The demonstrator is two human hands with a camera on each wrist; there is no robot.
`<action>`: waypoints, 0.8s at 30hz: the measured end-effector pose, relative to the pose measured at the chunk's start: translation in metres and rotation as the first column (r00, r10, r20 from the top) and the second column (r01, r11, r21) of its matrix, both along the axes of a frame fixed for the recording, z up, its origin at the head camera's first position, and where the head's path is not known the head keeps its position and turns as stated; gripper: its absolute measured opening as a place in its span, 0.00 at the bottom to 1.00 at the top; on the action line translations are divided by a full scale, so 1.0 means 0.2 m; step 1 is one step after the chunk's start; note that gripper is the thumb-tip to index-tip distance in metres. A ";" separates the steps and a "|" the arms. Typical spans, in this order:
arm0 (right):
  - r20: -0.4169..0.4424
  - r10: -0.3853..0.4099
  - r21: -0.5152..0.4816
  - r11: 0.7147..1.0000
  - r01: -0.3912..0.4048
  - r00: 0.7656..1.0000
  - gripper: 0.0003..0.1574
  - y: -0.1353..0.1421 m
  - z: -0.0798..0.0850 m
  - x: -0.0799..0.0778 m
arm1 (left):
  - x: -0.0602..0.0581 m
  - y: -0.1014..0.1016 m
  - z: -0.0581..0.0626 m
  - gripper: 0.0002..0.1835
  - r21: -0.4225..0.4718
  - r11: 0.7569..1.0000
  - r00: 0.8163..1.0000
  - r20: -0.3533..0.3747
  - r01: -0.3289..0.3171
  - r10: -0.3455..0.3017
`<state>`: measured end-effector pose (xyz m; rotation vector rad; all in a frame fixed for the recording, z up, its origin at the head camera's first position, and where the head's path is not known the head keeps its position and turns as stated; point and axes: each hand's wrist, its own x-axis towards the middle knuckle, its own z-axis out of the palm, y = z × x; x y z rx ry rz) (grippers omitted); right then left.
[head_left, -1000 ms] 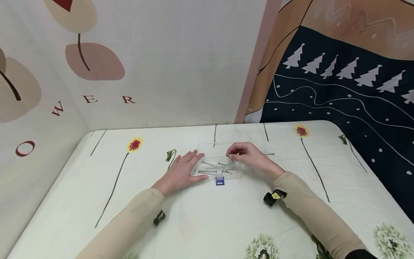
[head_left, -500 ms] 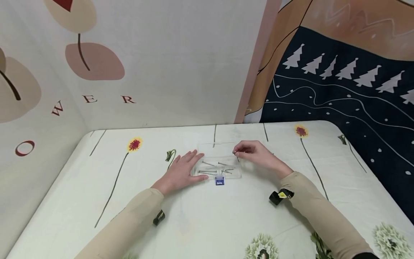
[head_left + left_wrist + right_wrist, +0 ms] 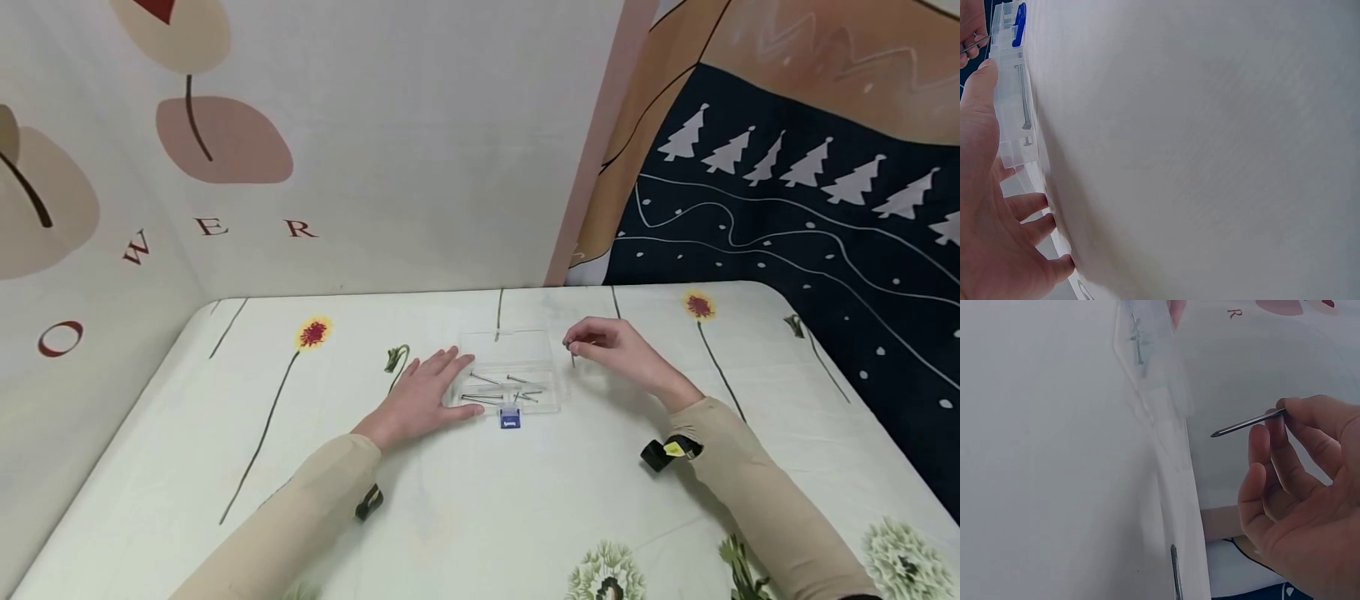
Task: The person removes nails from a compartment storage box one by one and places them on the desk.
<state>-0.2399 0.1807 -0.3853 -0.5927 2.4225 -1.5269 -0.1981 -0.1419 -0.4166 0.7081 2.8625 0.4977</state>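
A nail (image 3: pixel 1247 423) is pinched at its head end between the thumb and fingers of my right hand (image 3: pixel 626 354). Its pointed tip sticks out freely, above the table and to the right of the box. The clear plastic box (image 3: pixel 1009 100) has compartments, a blue latch (image 3: pixel 510 418) on its front and its lid (image 3: pixel 517 343) folded back. Several nails (image 3: pixel 482 398) lie inside. My left hand (image 3: pixel 420 400) rests with fingers spread along the box's left side, thumb at its front corner.
Another nail (image 3: pixel 1175 572) lies on the table near my right hand; in the head view that hand hides it. A white cloth with printed flowers (image 3: pixel 312 334) covers the table. Patterned curtains (image 3: pixel 420 167) stand behind and at the sides.
My right hand has moved right, from over the box to beside it, with the nail in its fingers. The left hand and the box have stayed in place.
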 end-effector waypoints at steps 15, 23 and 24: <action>-0.025 -0.026 0.053 0.998 0.028 0.999 0.10 0.14 -0.06 -0.02 | 0.01 0.00 0.01 0.47 0.002 1.000 1.000 0.016 -0.004 0.004; -0.017 -0.063 0.077 0.995 0.064 0.998 0.12 0.22 -0.07 -0.03 | 0.00 0.00 0.01 0.47 -0.001 1.000 1.000 0.014 -0.006 0.006; -0.013 -0.072 0.085 0.994 0.073 0.997 0.13 0.23 -0.07 -0.04 | 0.00 0.00 0.01 0.47 0.000 1.000 1.000 0.014 -0.006 0.006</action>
